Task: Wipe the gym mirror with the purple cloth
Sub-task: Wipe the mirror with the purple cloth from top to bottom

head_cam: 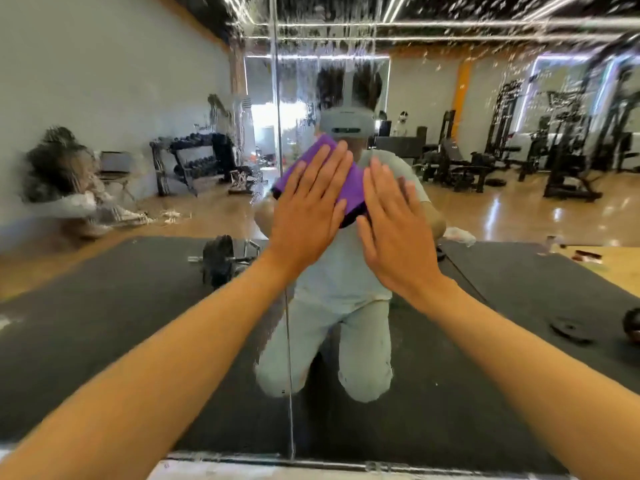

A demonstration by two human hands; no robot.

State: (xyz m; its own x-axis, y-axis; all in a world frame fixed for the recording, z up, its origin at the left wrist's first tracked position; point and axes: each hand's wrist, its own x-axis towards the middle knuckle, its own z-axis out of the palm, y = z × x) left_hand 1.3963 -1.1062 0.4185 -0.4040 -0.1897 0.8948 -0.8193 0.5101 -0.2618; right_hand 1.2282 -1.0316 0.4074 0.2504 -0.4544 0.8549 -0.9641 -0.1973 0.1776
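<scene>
We see both arms stretched forward to the mirror point(138, 98), which fills nearly the whole view. The left hand point(308, 209) lies flat with straight, spread fingers, pressing the purple cloth point(349, 188) against the glass; nothing is gripped, the palm only pushes. The right hand point(394, 233) is also flat and released, fingers straight, its fingertips reaching the cloth's right edge; we cannot tell whether its palm bears on the cloth or on bare glass. The cloth sits folded, tilted, near the mirror's centre, just right of a vertical seam point(282, 237) between two panes. The upper part of the mirror is wet, with streaks and droplets point(329, 39) running down it; the left side shows a smeared patch point(59, 168). In the reflection we note a kneeling person in light clothes with a head-worn device, a dark floor mat point(121, 306), a dumbbell point(221, 259) on it, a dumbbell rack point(194, 161) at the far wall, and weight machines point(561, 143) at the right.
</scene>
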